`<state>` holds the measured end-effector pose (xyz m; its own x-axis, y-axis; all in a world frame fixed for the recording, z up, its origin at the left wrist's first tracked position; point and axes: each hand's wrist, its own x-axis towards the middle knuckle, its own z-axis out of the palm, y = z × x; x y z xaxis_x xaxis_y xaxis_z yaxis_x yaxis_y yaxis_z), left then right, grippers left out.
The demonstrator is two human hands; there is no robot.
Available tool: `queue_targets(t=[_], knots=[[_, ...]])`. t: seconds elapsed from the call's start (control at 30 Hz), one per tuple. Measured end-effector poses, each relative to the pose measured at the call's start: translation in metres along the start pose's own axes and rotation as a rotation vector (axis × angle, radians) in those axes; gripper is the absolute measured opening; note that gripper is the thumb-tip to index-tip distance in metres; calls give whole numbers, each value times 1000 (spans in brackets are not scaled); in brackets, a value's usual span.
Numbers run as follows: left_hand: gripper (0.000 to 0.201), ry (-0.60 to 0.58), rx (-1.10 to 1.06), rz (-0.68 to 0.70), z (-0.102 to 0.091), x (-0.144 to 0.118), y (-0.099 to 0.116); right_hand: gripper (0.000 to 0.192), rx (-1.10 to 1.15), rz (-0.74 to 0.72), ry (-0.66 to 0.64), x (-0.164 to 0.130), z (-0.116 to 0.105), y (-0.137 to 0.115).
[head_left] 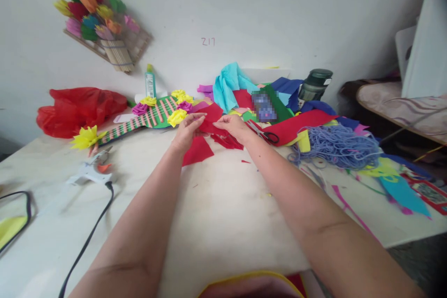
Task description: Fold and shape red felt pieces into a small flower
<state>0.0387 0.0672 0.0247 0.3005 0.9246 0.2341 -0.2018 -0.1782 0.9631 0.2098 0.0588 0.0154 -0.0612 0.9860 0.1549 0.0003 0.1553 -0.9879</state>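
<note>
From the head view, my left hand (186,131) and my right hand (233,126) were both pinched shut on a red paper piece (210,120), which sat between them above the table (216,214). More red scraps (197,151) lay just below my fingers, scissors (263,133) rested beside my right wrist, and a glue gun (91,171) lay well off to the left.

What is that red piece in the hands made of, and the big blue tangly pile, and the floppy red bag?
The thin red sheet held by both hands looks like matte felt or crepe paper; it holds soft folds. The tangled blue-purple string pile seems to be yarn, as loose, fuzzy strands. The crumpled red bag looks like thin plastic: shiny and wrinkled.
</note>
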Motion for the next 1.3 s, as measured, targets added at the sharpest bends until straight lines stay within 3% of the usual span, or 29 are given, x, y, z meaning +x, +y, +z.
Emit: queue_targets(t=[0.2, 0.73, 1.0, 1.3], knots=[[32, -11, -136, -113, -4, 3, -9, 26, 89, -33, 61, 4, 1, 5], [29, -16, -121, -97, -4, 1, -13, 21, 82, -76, 85, 4, 2, 7], [29, -12, -51, -71, -4, 1, -12, 23, 9, -87, 27, 7, -1, 12], [27, -19, -124, -76, -4, 4, -14, 19, 44, -73, 18, 9, 0, 15]])
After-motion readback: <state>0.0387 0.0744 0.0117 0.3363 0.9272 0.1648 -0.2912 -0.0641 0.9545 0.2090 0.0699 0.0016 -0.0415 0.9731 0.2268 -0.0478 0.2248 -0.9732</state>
